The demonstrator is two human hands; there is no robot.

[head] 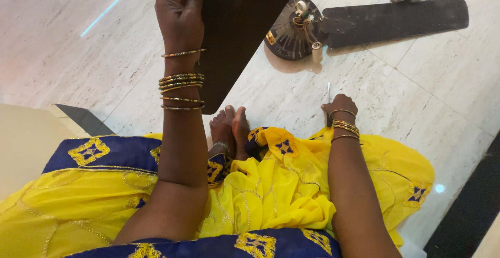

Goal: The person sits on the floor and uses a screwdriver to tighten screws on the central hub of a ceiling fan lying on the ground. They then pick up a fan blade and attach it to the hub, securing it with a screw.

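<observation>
yellow garment (271, 195) nearest, left hand (179, 15) raised, grip clamped on dark fan blade (234, 34), right hand (338, 107) fisted on screwdriver (328, 90) (lowered)

A home, seemingly: polished marble floor (427, 96) (dismantled ceiling fan (312, 26) on it).

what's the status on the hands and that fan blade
Left hand gripping dark fan blade, raised off floor. Right hand closed on thin metal tool, tip up. Fan motor on marble floor ahead, one blade attached; nothing between.

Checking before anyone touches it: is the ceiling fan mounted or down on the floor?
Down. The fan motor lies on the marble floor, one blade attached; the left hand grips another blade.
</observation>
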